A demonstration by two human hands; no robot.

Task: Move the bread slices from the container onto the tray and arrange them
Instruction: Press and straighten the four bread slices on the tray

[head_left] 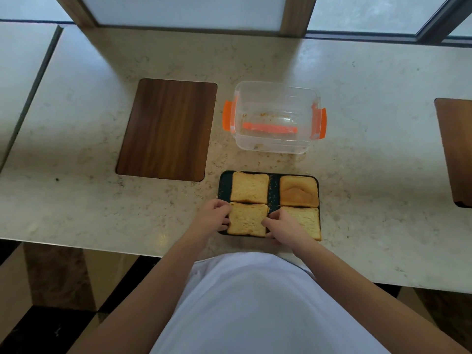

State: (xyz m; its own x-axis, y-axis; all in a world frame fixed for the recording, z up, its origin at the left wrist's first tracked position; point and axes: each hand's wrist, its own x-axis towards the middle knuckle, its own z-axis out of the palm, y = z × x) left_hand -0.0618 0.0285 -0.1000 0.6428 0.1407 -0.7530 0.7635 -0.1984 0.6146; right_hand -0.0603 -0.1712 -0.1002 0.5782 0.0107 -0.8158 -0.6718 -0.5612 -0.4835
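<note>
Toast on the tray, container bare

Crumbs and an orange strip are all that lie in the clear container (274, 116), which stands lidless on the stone counter (370, 149) with its orange clips folded out at either end. Just in front of it sits the dark tray (224, 182), carrying four bread slices in a two-by-two grid: far left slice (249, 187), far right slice (298, 191), near left slice (247, 220) and near right slice (307, 221).

The left hand (213, 215) has its fingers curled against the left edge of the near left slice; the right hand (279, 224) presses fingertips on that slice's right edge, its wrist lying over part of the near right slice. Both are half closed, pinching the one slice between them.

The near right slice overhangs the tray's front corner. The tray lies close to the counter's near edge. A wooden board (166, 129) rests to the left, well apart from the tray, and open counter spreads to the right.
</note>
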